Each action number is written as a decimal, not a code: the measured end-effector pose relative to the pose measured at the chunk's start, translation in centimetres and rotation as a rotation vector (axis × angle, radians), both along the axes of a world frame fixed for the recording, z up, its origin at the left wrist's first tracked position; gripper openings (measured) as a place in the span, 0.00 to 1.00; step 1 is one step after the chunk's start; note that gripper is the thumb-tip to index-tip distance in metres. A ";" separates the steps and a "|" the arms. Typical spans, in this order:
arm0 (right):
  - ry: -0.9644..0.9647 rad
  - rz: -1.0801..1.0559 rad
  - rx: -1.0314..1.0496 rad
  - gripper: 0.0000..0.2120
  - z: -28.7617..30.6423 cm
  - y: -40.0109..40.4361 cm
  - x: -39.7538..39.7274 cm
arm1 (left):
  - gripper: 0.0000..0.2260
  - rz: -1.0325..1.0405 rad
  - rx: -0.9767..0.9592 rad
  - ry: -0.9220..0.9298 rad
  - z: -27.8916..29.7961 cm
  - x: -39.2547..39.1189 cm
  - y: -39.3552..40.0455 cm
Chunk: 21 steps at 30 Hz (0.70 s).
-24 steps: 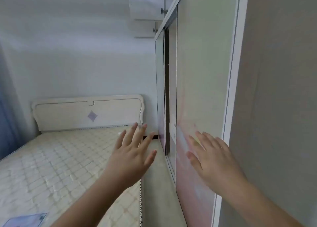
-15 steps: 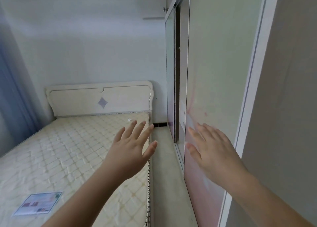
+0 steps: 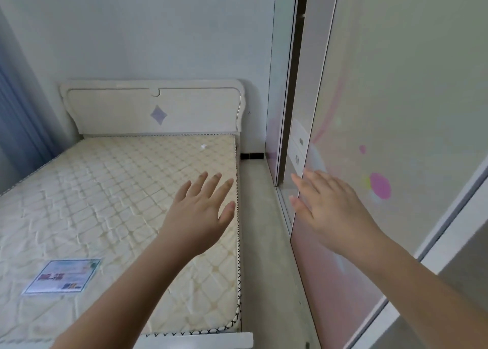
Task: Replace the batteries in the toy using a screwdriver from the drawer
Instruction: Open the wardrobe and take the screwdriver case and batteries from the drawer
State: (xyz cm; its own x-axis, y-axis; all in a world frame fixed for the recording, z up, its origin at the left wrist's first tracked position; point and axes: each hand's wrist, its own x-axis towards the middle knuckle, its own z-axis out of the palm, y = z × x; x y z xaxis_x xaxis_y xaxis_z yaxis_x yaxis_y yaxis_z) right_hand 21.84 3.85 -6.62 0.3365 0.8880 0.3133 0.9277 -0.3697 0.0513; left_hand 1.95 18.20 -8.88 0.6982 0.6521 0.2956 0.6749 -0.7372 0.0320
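Head cam has tipped down a fair bit over the last second, so more of the room's lower half shows now. Far left of the frame there's a blue curtain (image 3: pixel 18 116), then the bare quilted mattress (image 3: pixel 111 195) with a label sticker (image 3: pixel 62 276) at lower left that wasn't fully in shot before. The headboard (image 3: pixel 153 108) sits higher in the frame than it did.

Middle of the frame: left hand (image 3: pixel 199 215) is out flat over the mattress edge, fingers spread, holding nothing. Pretty much the same pose as a moment ago.

Right of that, the right hand (image 3: pixel 328 208) is also open and empty, fingers straight, right at the edge of the sliding wardrobe door (image 3: pixel 396 111). Can't tell if it's actually touching the panel.

The useful bit: with the tilt, the gap between the doors now shows two white drawers (image 3: pixel 298 148) with small handles, centre right, just above the right fingertips. My guess is the screwdriver's in one of those. No screwdriver, toy or batteries visible anywhere yet, so the task has barely begun.
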 end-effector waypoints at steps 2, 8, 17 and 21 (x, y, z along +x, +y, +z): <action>0.016 -0.008 -0.010 0.36 -1.0 1.7 0.3 | 0.34 -0.025 -0.021 0.002 -0.8 0.7 1.5; 0.039 -0.024 -0.038 0.37 -2.3 4.9 2.1 | 0.33 -0.040 -0.056 -0.019 -2.5 3.6 4.9; 0.051 -0.071 0.006 0.26 -5.1 9.7 10.1 | 0.35 -0.045 -0.078 0.010 -4.6 12.7 9.5; 0.160 -0.039 -0.001 0.33 -5.2 12.4 14.3 | 0.34 -0.027 -0.074 -0.004 -3.9 17.5 11.6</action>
State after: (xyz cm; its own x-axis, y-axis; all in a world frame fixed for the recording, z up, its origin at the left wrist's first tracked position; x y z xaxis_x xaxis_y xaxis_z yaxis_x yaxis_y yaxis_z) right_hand 36.17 16.21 -11.87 0.4163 0.8736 0.2521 0.9090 -0.4057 -0.0953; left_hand 19.42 29.79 -12.80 0.7145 0.6535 0.2498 0.6549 -0.7503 0.0897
